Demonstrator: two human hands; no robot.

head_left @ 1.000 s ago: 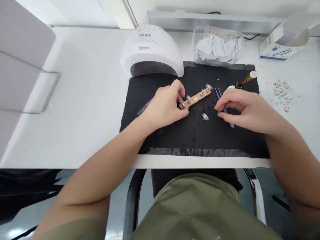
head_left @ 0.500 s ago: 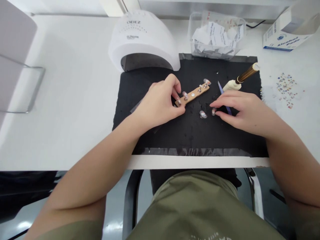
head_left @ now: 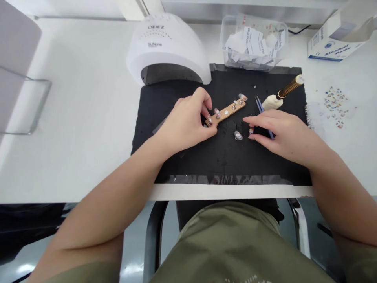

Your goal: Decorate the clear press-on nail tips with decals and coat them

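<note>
My left hand (head_left: 190, 122) pinches the near left end of a narrow wooden strip (head_left: 223, 115), around a small fitting there. Metal studs and a white round dot line the strip. Decorated false nails sit on it, one (head_left: 217, 113) near my fingers and another (head_left: 243, 96) at the far end. My right hand (head_left: 275, 129) has its thumb and fingers apart around a loose false nail (head_left: 251, 131) low over the black mat; whether they touch it is hard to see. A second loose nail (head_left: 238, 135) lies to its left. Blue tweezers (head_left: 259, 105) lie partly under my right hand.
A cream bottle with a gold cap (head_left: 272, 101) stands just beyond my right hand. At the back are a white nail lamp (head_left: 169, 49), a clear tub of alcohol pads (head_left: 255, 63) and an opened box (head_left: 334, 47). Small gems (head_left: 335, 102) lie scattered right of the mat (head_left: 206, 161).
My right hand has shifted slightly left, its fingers reaching further past the loose nail, which stays about where it was. My left hand and the strip hold still; the view has shifted slightly.
</note>
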